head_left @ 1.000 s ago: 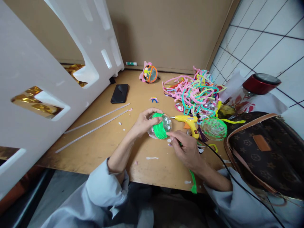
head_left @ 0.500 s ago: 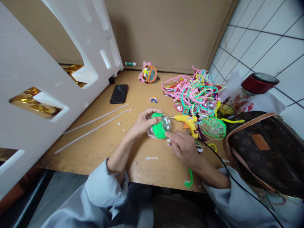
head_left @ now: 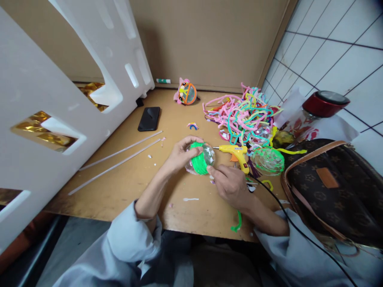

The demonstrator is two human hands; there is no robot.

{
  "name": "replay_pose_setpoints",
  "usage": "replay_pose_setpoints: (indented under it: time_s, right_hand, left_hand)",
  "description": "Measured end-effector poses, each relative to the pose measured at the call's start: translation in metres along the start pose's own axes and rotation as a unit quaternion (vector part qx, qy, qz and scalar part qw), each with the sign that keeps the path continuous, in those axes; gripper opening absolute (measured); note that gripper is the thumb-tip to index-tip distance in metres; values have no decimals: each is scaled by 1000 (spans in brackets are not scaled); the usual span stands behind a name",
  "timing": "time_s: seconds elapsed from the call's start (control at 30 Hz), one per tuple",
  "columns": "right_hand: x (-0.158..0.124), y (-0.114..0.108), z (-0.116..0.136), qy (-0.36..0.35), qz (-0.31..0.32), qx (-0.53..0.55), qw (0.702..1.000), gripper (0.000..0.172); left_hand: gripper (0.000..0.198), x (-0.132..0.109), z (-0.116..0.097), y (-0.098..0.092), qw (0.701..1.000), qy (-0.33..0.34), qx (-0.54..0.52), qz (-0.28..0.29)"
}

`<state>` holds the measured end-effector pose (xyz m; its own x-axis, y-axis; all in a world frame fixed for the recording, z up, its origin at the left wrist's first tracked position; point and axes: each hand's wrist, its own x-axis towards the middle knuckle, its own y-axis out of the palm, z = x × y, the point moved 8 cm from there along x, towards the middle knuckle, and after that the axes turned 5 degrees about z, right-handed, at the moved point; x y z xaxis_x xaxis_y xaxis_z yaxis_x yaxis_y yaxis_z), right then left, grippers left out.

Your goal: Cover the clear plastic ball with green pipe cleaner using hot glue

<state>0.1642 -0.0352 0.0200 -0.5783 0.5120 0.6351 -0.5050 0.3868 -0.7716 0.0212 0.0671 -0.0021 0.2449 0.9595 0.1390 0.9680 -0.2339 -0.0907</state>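
Note:
A clear plastic ball (head_left: 210, 153), partly wound with bright green pipe cleaner (head_left: 199, 162), is held just above the table. My left hand (head_left: 183, 153) grips it from the left, thumb pressed on the green windings. At the ball's lower right edge, my right hand (head_left: 228, 181) has thumb and forefinger pinched on the green pipe cleaner. A green tail (head_left: 238, 222) hangs out below my right wrist. Just right of the ball lies a yellow glue gun (head_left: 235, 151), its nozzle pointing at the ball. Another green-wound clear ball (head_left: 268, 161) rests farther right.
A heap of coloured pipe cleaners (head_left: 242, 113) fills the back right. A brown handbag (head_left: 323, 191), a red-lidded jar (head_left: 324, 104) and the glue gun's black cord bound the right. A phone (head_left: 149, 118), glue sticks (head_left: 119, 161) and a white plastic frame (head_left: 98, 48) are left. A decorated ball (head_left: 189, 93) sits behind.
The right hand's fingertips have shifted slightly left along the ball's lower edge. The left hand and ball stay almost in place.

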Motion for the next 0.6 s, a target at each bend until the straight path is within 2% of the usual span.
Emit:
replay_pose_setpoints:
  time_s: [0.2, 0.6]
  right_hand:
    - [2, -3, 1, -3, -12, -27, 1000, 33]
    - [0, 1, -1, -1, -9, 1, 1000, 28]
  left_hand:
    - [26, 0, 0, -1, 1000, 11, 4, -3]
    - [27, 0, -1, 2, 1000, 27, 11, 1]
